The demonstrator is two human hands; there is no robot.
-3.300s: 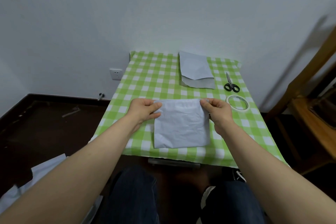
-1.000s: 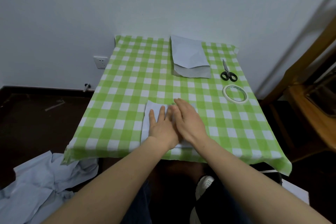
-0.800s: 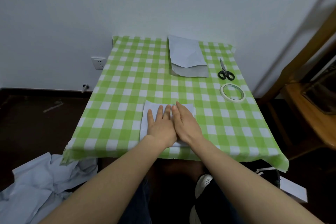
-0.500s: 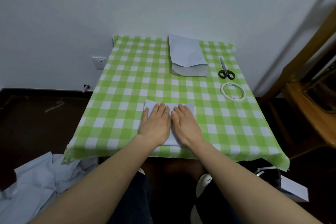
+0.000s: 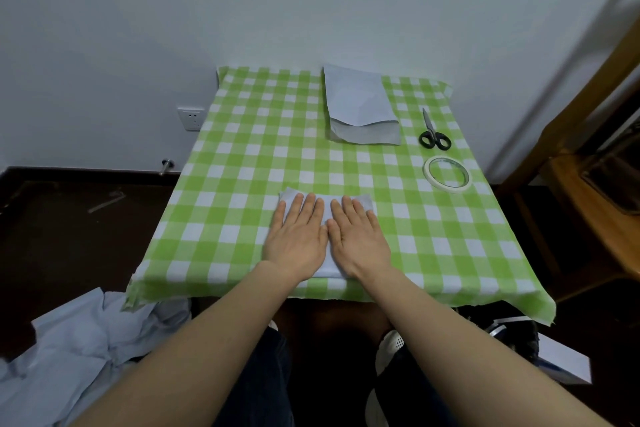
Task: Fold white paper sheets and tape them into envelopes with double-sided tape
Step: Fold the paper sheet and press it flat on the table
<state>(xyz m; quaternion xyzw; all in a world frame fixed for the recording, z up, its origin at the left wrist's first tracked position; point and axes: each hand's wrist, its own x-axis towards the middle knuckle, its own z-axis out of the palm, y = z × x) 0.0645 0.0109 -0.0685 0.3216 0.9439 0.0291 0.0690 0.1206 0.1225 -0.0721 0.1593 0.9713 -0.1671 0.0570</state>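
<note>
White folded paper (image 5: 363, 202) is lying toward the near edge of the green checked tablecloth (image 5: 242, 156), and I am seeing both hands pressing down on it. Left hand (image 5: 298, 239) and right hand (image 5: 358, 239) are lying side by side, palms down and fingers straight, thumbs almost touching, gripping nothing. A stack of paper (image 5: 356, 104) is sitting at the far edge, scissors (image 5: 433, 135) just right of it, a tape roll (image 5: 427, 173) nearer. Crumpled paper (image 5: 79, 340) is lying on the floor, near left.
</note>
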